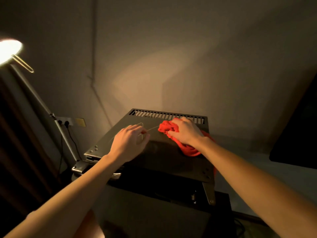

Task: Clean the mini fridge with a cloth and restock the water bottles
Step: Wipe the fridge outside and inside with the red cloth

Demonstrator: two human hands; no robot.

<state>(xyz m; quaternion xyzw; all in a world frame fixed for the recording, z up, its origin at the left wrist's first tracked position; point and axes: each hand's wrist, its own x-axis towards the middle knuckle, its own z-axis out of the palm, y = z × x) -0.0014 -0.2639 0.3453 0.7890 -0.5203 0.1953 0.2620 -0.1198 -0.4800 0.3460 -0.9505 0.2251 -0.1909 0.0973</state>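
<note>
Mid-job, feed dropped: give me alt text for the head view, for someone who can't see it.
The right hand presses a bunched red cloth onto the dark top of the mini fridge, near its rear vent slots. The left hand pinches a thin wire lying on that top. A lit lamp glows at left.

red cloth (173, 129) under right hand (186, 133), fridge top (164, 157)

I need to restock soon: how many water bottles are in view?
0. None shows on the mini fridge top, where the right hand presses the red cloth; its inside is hidden.
</note>
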